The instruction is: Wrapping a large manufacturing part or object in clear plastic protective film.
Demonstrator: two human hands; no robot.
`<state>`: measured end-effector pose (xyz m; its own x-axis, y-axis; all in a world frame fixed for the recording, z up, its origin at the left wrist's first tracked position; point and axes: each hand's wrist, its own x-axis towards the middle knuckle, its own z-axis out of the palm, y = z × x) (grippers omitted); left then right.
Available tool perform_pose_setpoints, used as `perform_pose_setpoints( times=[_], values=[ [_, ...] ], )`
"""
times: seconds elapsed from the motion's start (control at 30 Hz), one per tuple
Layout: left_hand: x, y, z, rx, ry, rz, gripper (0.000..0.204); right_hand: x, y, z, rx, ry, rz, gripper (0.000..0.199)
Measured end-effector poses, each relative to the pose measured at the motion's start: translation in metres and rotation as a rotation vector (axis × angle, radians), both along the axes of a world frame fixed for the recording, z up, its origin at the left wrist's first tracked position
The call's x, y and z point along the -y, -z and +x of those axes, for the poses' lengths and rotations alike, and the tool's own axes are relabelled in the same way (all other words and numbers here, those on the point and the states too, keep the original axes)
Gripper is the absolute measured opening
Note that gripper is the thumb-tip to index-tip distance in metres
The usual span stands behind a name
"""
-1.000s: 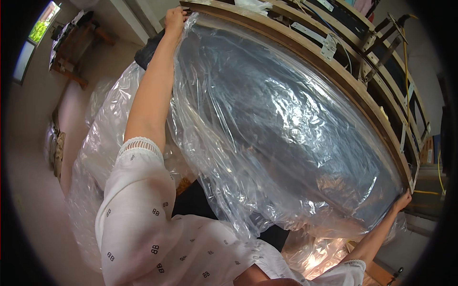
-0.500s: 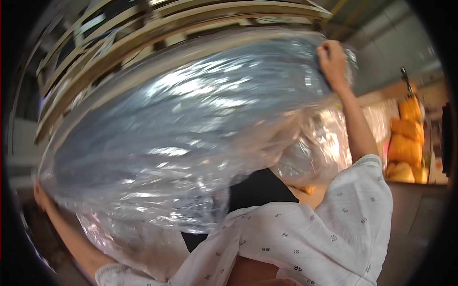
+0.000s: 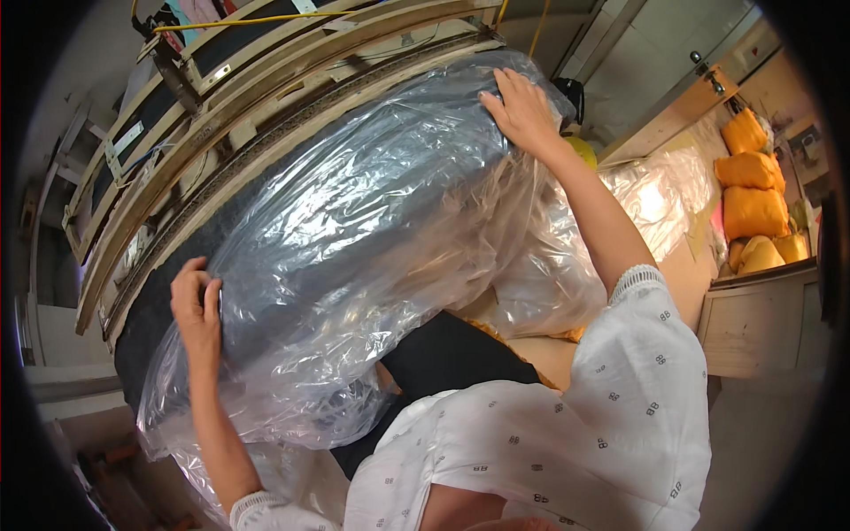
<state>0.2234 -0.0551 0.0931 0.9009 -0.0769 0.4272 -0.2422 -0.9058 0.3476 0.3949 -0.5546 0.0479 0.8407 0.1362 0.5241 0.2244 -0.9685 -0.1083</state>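
Observation:
A clear plastic sheet point(image 3: 354, 195), wrinkled and shiny, lies over a long dark fabric piece point(image 3: 142, 354) whose left end shows bare. At the left edge of the plastic, my left hand point(image 3: 197, 305) has bent fingers and its thumb drawn in, closed at the sheet's edge; the fingertips are partly hidden. Toward the far right end, my right hand point(image 3: 524, 113) rests on top of the plastic with fingers stretched out. Loose folds of the sheet hang down toward my lap, over part of my dark trousers point(image 3: 460, 363).
A curved-looking wooden frame point(image 3: 266, 88) with metal brackets runs along the far side. Orange bundles point(image 3: 754, 208) sit on a shelf at right. More clear plastic point(image 3: 660, 195) covers a surface beside them. A yellow cord point(image 3: 257, 22) crosses the frame.
My left hand has come inward from the far left, and the dark fabric's left end now shows. My right hand has flattened on the plastic. The whole view has shifted.

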Motion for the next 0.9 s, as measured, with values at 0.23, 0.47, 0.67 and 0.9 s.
perform_pose_setpoints(
  times=[0.23, 0.47, 0.67, 0.9],
  values=[
    [-0.063, 0.017, -0.067, 0.013, -0.239, -0.287, 0.007, -0.011, 0.000, -0.014, -0.233, -0.364, -0.091, 0.056],
    [-0.094, -0.006, -0.142, -0.071, -0.304, -0.250, 0.011, -0.035, -0.020, -0.025, -0.291, -0.557, -0.155, 0.052],
    [-0.108, 0.009, -0.165, 0.002, -0.380, -0.218, 0.010, -0.058, -0.010, -0.011, -0.287, -0.628, -0.156, 0.053],
    [-0.133, -0.014, -0.244, 0.063, -0.562, -0.093, 0.010, -0.078, -0.023, -0.036, -0.305, -0.739, -0.208, 0.051]
  ],
)
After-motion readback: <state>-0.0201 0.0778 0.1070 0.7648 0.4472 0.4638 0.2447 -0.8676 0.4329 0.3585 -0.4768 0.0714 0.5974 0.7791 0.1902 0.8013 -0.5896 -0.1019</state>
